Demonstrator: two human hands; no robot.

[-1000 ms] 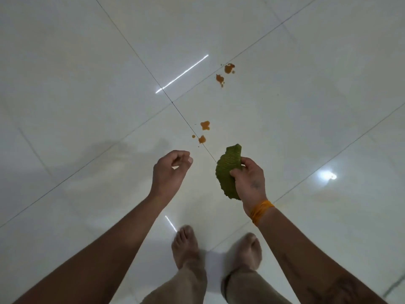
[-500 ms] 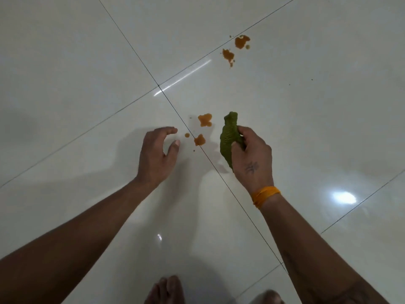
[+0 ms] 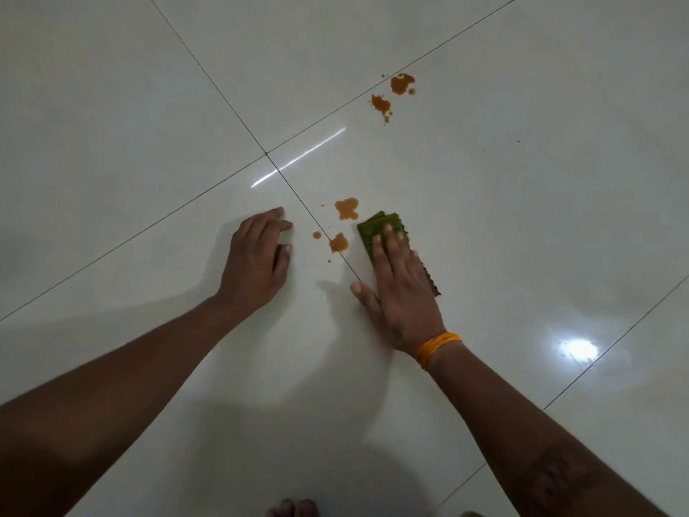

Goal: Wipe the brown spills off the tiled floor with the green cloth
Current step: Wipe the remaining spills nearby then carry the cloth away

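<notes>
The green cloth (image 3: 376, 233) lies folded flat on the white tiled floor (image 3: 522, 218), pressed down by my right hand (image 3: 400, 289), whose fingers are spread on top of it. Just left of the cloth are brown spills: a larger blot (image 3: 346, 208), a second blot (image 3: 338, 242) on the grout line, and a small drop (image 3: 317, 235). Two more brown spills (image 3: 402, 83) (image 3: 380, 103) sit farther away, up and right. My left hand (image 3: 257, 263) rests on the floor left of the near spills, fingers apart, holding nothing.
Dark grout lines cross at a joint (image 3: 266, 153) beyond my left hand. Light reflections glare on the tiles (image 3: 576, 348). My toes (image 3: 292, 508) show at the bottom edge. An orange band (image 3: 436, 347) circles my right wrist.
I have crouched lower toward the floor. My right hand brought the cloth down from the air and flattened it on the tile beside the near spills. My left hand came down onto the floor.
</notes>
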